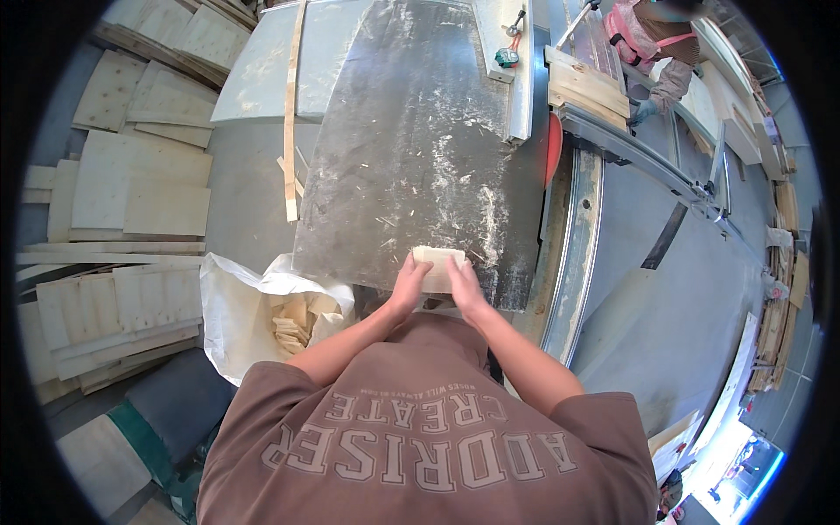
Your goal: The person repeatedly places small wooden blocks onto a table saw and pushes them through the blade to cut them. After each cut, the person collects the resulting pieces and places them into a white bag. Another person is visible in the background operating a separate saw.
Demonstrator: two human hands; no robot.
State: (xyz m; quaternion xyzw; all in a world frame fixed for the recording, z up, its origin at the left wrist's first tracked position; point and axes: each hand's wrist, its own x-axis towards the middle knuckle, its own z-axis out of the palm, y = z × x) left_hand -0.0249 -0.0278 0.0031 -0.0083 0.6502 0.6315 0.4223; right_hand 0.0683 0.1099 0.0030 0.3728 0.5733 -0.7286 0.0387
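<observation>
Between my two hands, at the near edge of a dark metal saw table [394,149], is a small stack of pale wood pieces [440,269]. My left hand [409,284] presses on the stack's left side, and my right hand [465,284] closes on its right side. Sawdust and thin splinters are strewn over the table top. To the left of my left forearm stands an open white sack [236,306] with several wood offcuts [296,322] inside.
A red guard [554,149] and a metal rail [573,254] run along the table's right side. Beyond them a person [652,44] stands near wooden boards [586,83]. Plywood sheets [140,188] are piled at left. A long wood strip [291,114] lies left of the table top.
</observation>
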